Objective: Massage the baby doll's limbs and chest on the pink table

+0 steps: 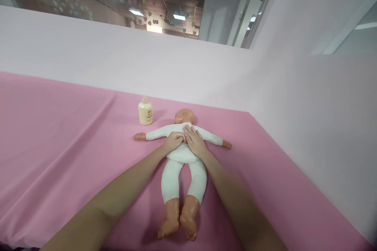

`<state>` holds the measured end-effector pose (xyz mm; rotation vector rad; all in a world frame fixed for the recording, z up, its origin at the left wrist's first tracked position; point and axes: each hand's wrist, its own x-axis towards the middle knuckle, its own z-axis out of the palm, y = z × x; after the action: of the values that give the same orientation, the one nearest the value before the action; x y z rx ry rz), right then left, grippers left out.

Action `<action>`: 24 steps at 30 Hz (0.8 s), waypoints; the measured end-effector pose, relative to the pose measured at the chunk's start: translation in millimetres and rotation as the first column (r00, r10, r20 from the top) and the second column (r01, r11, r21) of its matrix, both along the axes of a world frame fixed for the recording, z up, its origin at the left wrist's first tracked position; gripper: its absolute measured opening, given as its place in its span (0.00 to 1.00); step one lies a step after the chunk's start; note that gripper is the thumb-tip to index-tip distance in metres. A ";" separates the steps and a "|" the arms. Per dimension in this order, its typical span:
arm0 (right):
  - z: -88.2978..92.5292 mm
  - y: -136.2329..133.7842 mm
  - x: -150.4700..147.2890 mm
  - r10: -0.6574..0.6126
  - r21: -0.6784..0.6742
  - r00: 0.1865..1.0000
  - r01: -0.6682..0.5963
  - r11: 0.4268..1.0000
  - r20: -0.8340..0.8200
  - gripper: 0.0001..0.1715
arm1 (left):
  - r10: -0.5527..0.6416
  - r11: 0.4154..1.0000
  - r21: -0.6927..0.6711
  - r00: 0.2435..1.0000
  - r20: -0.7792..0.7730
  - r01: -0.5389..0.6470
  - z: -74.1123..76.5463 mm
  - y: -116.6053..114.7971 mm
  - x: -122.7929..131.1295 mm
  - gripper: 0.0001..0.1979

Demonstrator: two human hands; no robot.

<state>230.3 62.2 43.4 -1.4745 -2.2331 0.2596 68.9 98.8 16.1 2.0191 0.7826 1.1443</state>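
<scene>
A baby doll (184, 157) in a white cloth body lies on its back, arms spread wide and bare feet towards me. Its head (185, 116) is turned to the left. On the left side of its chest rests my left hand (174, 141), with the fingers curled in; whatever may be under them is hidden. My right hand (195, 141) lies flat on the right side of the chest, its fingers stretched out towards the doll's neck. The two hands meet near the middle of the chest.
A pale yellow pump bottle (145, 112) stands left of the doll's head, beyond its outstretched arm. Pink cloth (73, 133) with folds on the left covers the table. White walls (123, 59) border the back and right, with a window (132, 4) above.
</scene>
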 end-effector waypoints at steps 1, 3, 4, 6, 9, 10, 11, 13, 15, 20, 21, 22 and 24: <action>0.2 -2.3 -1.8 -0.052 -0.012 0.998 0.052 0.999 0.030 0.32 | 0.021 1.000 0.024 1.000 -0.001 -0.021 -0.3 0.3 -0.4 0.13; 1.3 -7.3 -6.0 -0.154 -0.043 0.984 0.158 0.986 0.090 0.32 | 0.057 0.992 0.110 0.998 -0.020 -0.054 -0.4 1.3 -1.0 0.13; 2.1 -9.9 -8.6 -0.198 -0.059 0.973 0.205 0.977 0.115 0.33 | 0.079 0.984 0.160 0.996 -0.028 -0.073 -0.3 1.9 -1.2 0.13; 3.5 -15.8 -14.8 -0.260 -0.086 0.953 0.275 0.958 0.154 0.35 | 0.135 0.961 0.249 0.990 -0.037 -0.122 -0.3 3.4 -1.3 0.14; 4.6 -25.5 -25.5 -0.298 -0.107 0.935 0.321 0.941 0.192 0.38 | 0.206 0.928 0.330 0.976 -0.076 -0.171 -2.1 5.5 -1.2 0.17; 4.6 -28.7 -28.9 -0.293 -0.109 0.934 0.320 0.941 0.205 0.39 | 0.226 0.924 0.339 0.968 -0.105 -0.179 -3.2 6.1 -1.0 0.19; 4.5 -31.6 -31.9 -0.281 -0.107 0.935 0.308 0.945 0.217 0.39 | 0.245 0.922 0.339 0.959 -0.139 -0.186 -4.6 6.7 -0.9 0.21; 4.3 -36.2 -35.8 -0.227 -0.086 0.946 0.253 0.964 0.233 0.39 | 0.277 0.927 0.316 0.938 -0.210 -0.203 -7.6 8.3 -0.7 0.23; 4.7 -38.3 -36.3 -0.123 -0.048 0.967 0.137 0.989 0.224 0.38 | 0.296 0.934 0.277 0.921 -0.254 -0.224 -10.6 11.0 -0.7 0.24; 7.9 -31.5 -26.1 0.271 0.026 0.961 -0.273 0.962 0.052 0.25 | 0.373 0.923 0.173 0.907 -0.194 -0.343 -16.8 19.8 -2.0 0.27; 8.0 -28.9 -23.5 0.317 0.032 0.948 -0.316 0.948 -0.011 0.20 | 0.387 0.919 0.158 0.903 -0.186 -0.361 -17.6 20.8 -2.4 0.27; 7.5 -26.3 -21.2 0.341 0.034 0.937 -0.340 0.940 -0.080 0.17 | 0.395 0.917 0.146 0.899 -0.189 -0.372 -18.1 21.4 -2.7 0.27; 5.2 -22.3 -17.5 0.344 0.025 0.912 -0.348 0.937 -0.223 0.17 | 0.402 0.915 0.130 0.888 -0.224 -0.382 -17.4 20.9 -3.1 0.27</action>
<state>212.8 39.8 48.7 -0.9883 -2.2937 0.5291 65.8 119.7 -1.4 2.1594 1.3406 1.1685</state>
